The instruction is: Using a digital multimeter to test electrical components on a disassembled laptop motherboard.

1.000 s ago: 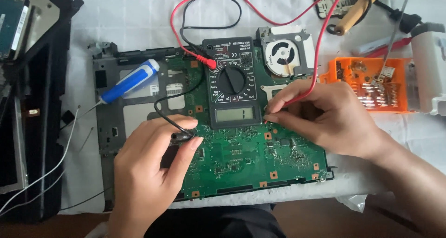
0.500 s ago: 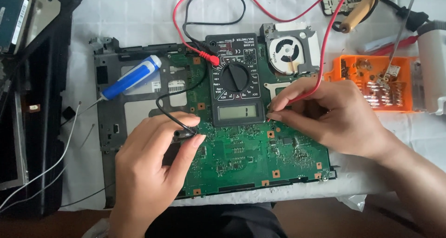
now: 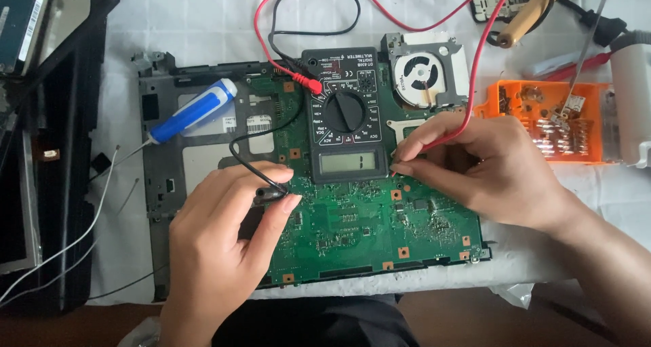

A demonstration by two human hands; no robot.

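Observation:
A green circuit board point(image 3: 366, 225) lies in a dark laptop frame point(image 3: 159, 184). A black multimeter point(image 3: 346, 123) rests on the board's upper part. My left hand point(image 3: 217, 245) pinches a black probe point(image 3: 268, 192) against the board's left side, its black lead looping up to the meter. My right hand point(image 3: 488, 167) grips a red probe point(image 3: 444, 140) with its tip down just right of the meter's display, and the red lead point(image 3: 475, 62) runs up and away.
A blue-handled screwdriver point(image 3: 193, 110) lies on the frame. A cooling fan point(image 3: 424, 72) sits right of the meter. An orange parts tray point(image 3: 563, 120) stands at the right, a soldering iron point(image 3: 529, 15) above it. Black laptop parts point(image 3: 47, 150) occupy the left.
Both hands keep their probes on the board with almost no movement. The view has shifted slightly.

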